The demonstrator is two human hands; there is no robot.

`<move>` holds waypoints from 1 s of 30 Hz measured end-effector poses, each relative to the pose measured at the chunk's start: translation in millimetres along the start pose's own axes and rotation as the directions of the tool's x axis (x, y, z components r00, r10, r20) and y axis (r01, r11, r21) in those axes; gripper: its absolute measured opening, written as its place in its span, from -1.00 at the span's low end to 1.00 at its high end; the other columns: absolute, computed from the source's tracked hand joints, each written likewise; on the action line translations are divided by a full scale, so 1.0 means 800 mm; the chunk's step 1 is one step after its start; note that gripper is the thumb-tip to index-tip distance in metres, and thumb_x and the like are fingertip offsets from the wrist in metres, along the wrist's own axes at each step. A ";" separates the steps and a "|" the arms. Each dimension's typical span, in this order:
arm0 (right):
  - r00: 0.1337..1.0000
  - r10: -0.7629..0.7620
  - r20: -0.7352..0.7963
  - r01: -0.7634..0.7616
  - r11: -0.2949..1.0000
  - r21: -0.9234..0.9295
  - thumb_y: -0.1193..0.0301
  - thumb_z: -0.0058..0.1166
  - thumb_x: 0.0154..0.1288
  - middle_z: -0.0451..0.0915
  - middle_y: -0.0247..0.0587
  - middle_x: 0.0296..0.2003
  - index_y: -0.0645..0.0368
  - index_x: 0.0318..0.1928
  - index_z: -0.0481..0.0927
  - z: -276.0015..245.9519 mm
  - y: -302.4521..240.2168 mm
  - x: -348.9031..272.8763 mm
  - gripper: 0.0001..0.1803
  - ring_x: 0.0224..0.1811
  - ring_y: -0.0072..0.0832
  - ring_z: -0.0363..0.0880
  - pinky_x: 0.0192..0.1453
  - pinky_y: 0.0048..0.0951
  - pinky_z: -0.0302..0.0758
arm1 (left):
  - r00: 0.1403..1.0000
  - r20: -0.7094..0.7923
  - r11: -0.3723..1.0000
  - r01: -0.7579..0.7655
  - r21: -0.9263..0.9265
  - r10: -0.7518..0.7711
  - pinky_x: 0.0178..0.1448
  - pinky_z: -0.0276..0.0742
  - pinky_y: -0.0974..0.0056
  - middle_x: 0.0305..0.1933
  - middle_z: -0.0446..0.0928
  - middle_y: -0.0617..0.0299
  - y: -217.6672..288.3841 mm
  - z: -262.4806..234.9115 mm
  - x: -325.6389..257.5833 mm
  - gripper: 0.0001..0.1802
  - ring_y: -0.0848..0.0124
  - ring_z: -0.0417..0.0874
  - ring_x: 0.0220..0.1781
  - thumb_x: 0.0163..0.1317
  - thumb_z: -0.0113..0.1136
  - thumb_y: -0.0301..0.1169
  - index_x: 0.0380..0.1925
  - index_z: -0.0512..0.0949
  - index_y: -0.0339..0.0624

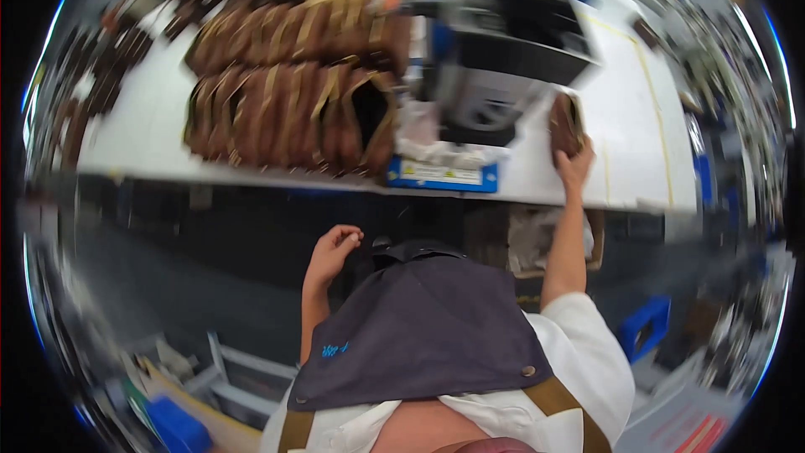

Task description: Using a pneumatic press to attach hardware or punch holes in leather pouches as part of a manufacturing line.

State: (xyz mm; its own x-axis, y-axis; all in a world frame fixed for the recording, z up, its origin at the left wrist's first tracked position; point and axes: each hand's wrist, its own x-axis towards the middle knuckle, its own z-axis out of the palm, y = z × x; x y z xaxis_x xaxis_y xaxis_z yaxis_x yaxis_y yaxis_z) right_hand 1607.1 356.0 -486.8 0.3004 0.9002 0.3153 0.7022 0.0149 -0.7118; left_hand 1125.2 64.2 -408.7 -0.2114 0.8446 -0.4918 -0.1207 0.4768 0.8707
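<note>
- The right hand (575,166) gripped the near end of a brown tan-edged piece (565,120), which stood right of the machine (520,54) on the white tabletop (633,117).
- The left hand (331,253) was half-curled short of the tabletop, nothing visible in it.
- The piece looked light and pliable, though blur obscured its surface; its near end suited a gentle pinch.
</note>
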 end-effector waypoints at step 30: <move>0.986 0.037 0.164 0.003 0.971 -0.239 0.25 -0.03 0.43 0.49 0.06 0.11 0.28 0.20 0.40 0.157 -0.551 -0.243 -0.55 0.16 -0.11 0.45 0.23 -0.28 0.35 | 0.708 -0.016 0.431 -0.411 0.804 0.706 -0.15 0.52 0.12 -0.22 0.47 0.04 0.233 -0.382 0.140 -0.37 0.08 0.55 -0.19 0.19 0.24 -0.08 0.17 0.36 -0.18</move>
State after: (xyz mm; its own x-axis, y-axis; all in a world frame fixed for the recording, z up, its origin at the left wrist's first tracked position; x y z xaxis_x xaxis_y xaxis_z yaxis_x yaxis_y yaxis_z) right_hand 1157.7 229.1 -313.1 0.2164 0.9592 0.1818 0.8371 -0.0865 -0.5402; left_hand 782.8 173.6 -301.9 -0.2505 0.9309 0.2660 0.8143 0.0540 0.5780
